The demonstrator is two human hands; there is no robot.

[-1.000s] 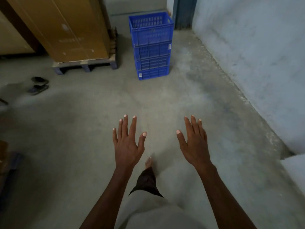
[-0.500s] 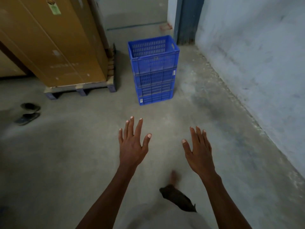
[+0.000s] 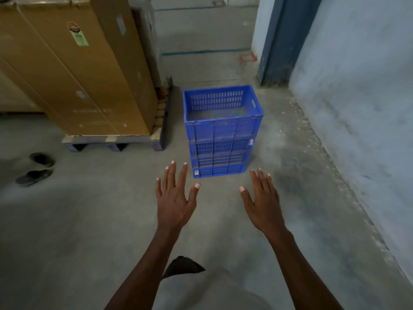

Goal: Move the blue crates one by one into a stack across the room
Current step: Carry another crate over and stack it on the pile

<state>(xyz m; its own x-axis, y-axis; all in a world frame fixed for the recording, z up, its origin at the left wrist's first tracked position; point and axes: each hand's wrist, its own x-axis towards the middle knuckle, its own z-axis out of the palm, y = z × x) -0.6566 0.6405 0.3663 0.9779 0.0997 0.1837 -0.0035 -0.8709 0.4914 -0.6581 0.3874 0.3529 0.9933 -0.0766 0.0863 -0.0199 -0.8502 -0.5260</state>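
Right ahead on the concrete floor (image 3: pixel 89 220), the stack of blue crates (image 3: pixel 221 133) is sitting beside a pallet (image 3: pixel 111 139) with a big cardboard box (image 3: pixel 73 70). Both the left hand (image 3: pixel 175 202) and right hand (image 3: pixel 262 204) are hanging in the air short of it, fingers (image 3: pixel 172 173) spread apart, holding nothing.

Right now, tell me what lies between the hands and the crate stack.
Only bare concrete floor separates both hands from the crate stack, per the head view.
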